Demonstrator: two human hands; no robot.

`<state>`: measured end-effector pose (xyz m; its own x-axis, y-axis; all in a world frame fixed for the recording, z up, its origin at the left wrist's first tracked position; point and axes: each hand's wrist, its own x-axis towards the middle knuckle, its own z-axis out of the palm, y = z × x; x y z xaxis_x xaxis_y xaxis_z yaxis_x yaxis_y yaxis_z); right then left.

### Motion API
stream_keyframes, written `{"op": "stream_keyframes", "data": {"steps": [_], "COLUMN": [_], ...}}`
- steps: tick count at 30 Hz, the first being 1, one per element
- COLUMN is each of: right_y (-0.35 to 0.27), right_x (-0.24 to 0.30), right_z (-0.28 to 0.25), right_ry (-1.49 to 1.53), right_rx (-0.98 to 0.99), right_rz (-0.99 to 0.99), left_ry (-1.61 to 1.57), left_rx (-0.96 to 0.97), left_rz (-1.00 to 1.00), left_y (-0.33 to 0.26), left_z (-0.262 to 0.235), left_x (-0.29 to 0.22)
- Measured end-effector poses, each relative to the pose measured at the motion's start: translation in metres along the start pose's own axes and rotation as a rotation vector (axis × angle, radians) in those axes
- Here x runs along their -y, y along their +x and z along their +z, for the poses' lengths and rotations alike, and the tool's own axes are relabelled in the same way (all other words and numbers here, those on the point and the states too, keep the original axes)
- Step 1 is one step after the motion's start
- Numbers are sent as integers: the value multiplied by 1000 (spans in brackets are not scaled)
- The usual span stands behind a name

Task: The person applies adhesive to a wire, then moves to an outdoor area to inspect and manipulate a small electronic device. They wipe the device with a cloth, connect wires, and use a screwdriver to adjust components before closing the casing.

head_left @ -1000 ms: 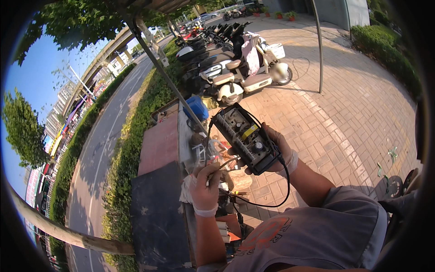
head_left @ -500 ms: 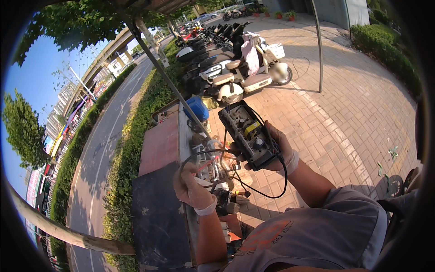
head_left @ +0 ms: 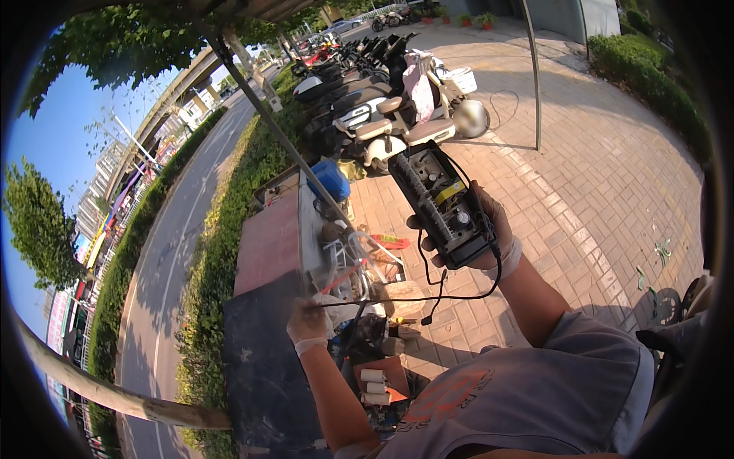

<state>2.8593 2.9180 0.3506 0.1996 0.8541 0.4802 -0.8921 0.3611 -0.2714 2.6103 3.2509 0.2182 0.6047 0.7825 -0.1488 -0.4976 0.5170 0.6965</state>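
My right hand [head_left: 498, 229], in a thin pale glove, is closed around an opened black power-supply case [head_left: 456, 249], apparently a charger. Its uncovered side faces up, showing a circuit board with a silvery finned strip, a yellow-wrapped part and a round capacitor. A black cable [head_left: 466, 297] leaves the lower end of the case and loops down and left. My left hand [head_left: 307, 321], also gloved, pinches this cable over the bench edge; its fingertips are slightly blurred. Another lead hangs below the case, with a small dark plug [head_left: 427, 320] at its end.
A bench with a dark sheet [head_left: 264, 344] and a reddish panel [head_left: 269, 241] stands at left. Tools and parts clutter the ground beside it, near a blue container [head_left: 330, 180] and white cylinders [head_left: 375, 388]. Parked scooters [head_left: 382, 130] line the paving; a thin post [head_left: 533, 84] rises ahead.
The case has moved right and slightly up in my right hand. My left hand has shifted a little left and down, and the cable's raised loop is now drawn nearly straight.
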Motion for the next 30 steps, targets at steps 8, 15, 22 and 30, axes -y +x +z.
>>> {"op": "stream_keyframes", "data": {"steps": [8, 15, 22, 30], "right_y": [16, 32, 42, 41], "right_x": [0, -7, -46, -60], "right_z": [43, 72, 77, 55], "right_ry": [-127, -206, 217, 467], "right_rx": [142, 173, 124, 31], "right_rz": [-57, -35, 170, 285], "left_ry": [-410, -488, -194, -130], "left_rx": [-441, -319, -124, 265], "left_rz": [-272, -466, -661, -655], "left_y": [15, 17, -20, -58], "left_z": [-86, -133, -23, 47], "left_x": [100, 175, 210, 191]}}
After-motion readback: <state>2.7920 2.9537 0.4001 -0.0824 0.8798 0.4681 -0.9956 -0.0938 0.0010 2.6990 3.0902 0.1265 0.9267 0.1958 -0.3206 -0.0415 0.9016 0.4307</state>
